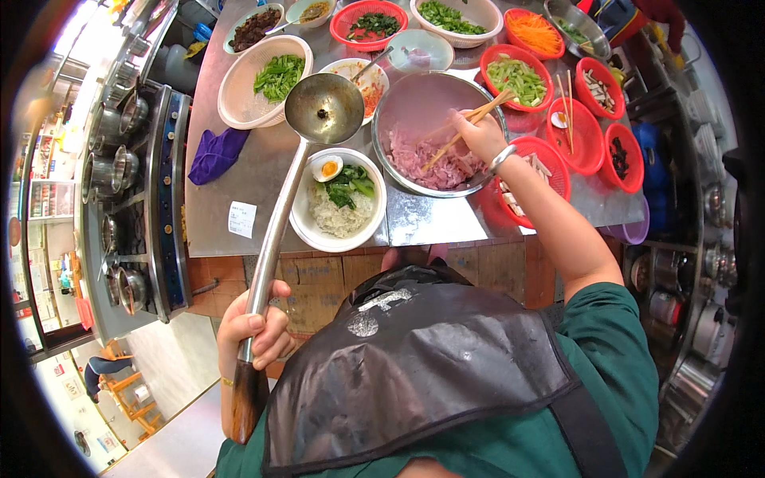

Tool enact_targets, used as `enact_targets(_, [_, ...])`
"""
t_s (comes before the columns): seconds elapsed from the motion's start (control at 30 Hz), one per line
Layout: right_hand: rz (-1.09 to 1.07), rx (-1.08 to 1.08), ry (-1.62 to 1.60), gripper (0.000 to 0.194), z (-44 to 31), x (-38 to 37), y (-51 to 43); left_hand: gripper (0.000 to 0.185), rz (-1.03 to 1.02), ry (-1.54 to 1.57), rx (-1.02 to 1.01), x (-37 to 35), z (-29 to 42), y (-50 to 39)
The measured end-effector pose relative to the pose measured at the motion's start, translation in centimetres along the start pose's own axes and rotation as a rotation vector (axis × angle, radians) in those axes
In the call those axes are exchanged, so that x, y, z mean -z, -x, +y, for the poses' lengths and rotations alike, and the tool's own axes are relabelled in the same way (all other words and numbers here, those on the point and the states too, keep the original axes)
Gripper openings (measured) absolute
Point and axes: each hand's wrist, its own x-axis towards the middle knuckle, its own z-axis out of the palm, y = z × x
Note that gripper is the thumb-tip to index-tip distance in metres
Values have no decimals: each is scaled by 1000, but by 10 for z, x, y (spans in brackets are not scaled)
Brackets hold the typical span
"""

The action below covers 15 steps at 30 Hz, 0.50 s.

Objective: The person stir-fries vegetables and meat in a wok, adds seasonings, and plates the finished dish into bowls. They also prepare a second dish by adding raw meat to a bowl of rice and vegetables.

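My left hand grips the handle of a long metal ladle; its bowl hangs over the table, with a dark bit in the bottom. In my right hand is a pair of wooden chopsticks, their tips among the sliced raw meat. That meat lies in a large steel bowl. Below the ladle's bowl stands a white bowl of rice, topped with cooked greens and a halved egg.
Red baskets hold celery, shredded carrot and pale strips. A cream basket of greens, a purple cloth and a paper slip lie left on the steel table. A stove with pots stands further left.
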Motion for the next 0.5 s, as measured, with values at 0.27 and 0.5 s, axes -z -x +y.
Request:
enact_targets(0.27, [220, -395, -675, 25, 26, -24, -8, 43, -47, 30, -6, 10, 6, 4])
enact_targets(0.5, [102, -364, -1054, 23, 17, -7, -16, 44, -71, 22, -4, 20, 10, 9])
